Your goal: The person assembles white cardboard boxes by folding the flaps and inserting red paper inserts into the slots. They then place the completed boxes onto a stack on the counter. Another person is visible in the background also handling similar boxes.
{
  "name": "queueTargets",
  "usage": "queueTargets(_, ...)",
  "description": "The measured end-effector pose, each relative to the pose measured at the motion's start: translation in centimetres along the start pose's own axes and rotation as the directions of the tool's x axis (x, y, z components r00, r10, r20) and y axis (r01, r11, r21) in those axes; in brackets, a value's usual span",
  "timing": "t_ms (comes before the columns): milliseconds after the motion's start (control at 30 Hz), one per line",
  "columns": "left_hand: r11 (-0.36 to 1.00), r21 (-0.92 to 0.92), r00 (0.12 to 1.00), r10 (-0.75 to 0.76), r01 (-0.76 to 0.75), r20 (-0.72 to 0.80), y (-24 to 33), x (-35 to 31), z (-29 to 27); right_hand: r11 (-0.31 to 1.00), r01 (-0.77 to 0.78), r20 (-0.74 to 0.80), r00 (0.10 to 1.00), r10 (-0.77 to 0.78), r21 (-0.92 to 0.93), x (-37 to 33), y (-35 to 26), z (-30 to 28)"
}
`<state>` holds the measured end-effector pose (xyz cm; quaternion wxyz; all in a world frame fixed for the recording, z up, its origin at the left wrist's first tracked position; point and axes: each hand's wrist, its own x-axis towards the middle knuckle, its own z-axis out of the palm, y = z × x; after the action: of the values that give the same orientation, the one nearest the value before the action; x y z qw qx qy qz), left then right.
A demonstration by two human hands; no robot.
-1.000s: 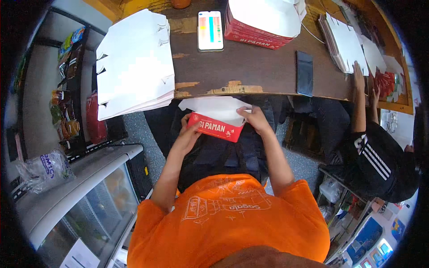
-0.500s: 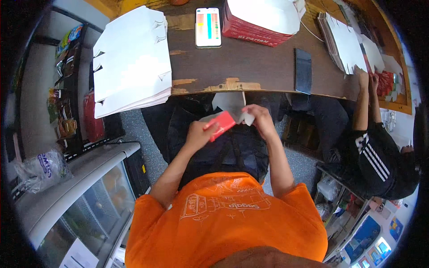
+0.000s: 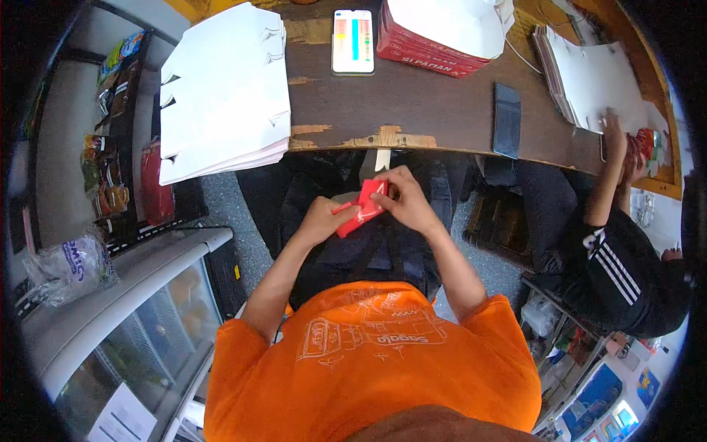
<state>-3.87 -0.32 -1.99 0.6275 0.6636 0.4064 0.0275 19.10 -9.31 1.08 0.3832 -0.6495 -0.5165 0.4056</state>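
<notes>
Over my lap, in front of the table edge, I hold a partly folded cardboard food box (image 3: 368,197) with red printed outer faces. My left hand (image 3: 322,222) grips its left side, thumb on top. On the upper right side my right hand (image 3: 406,200) is closed, its thumb pressed on a red panel. Part of the box is hidden behind my fingers. A pale flap or strip (image 3: 382,160) shows just beyond my right hand, below the table edge; I cannot tell whether it belongs to the box.
On the brown table (image 3: 398,103) lie a stack of white flat box blanks (image 3: 224,96), a lit phone (image 3: 353,43), nested red boxes (image 3: 442,55) and a dark phone (image 3: 506,118). At right a co-worker (image 3: 618,265) handles things beside another blank stack (image 3: 589,74). A glass-fronted cooler (image 3: 147,309) stands left.
My right hand has moved left and onto the red panel, which now stands more upright between both hands. The white flap it pinched is no longer visible there. The co-worker's hands have shifted.
</notes>
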Motion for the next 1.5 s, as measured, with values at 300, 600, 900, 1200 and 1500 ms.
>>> queueTargets(300,0.988,0.066,0.983,0.143,-0.136,-0.116,1.8,-1.3,0.9,0.990,-0.122,0.258,0.961,0.099,0.073,-0.7,0.3,1.0)
queueTargets(600,0.975,-0.163,0.988,0.146,-0.151,-0.043,0.7,-0.1,2.5,0.984,-0.102,-0.027,0.995,0.100,-0.149,-1.3,1.0,0.7)
queueTargets(900,0.849,-0.490,0.976,-0.214,0.198,0.023,-2.2,4.0,-1.2,0.969,-0.110,-0.138,0.980,0.143,0.221,-3.1,-0.6,-1.3)
queueTargets(1200,0.798,-0.603,0.939,-0.207,-0.001,-0.275,-0.3,-0.4,2.6,0.841,-0.166,-0.371,0.841,0.393,0.515,-5.2,0.1,1.2)
queueTargets(1500,0.880,-0.473,0.940,-0.122,-0.046,-0.319,2.6,-2.6,2.0,0.993,-0.010,-0.382,0.923,-0.037,-0.120,-4.2,-4.5,0.5)
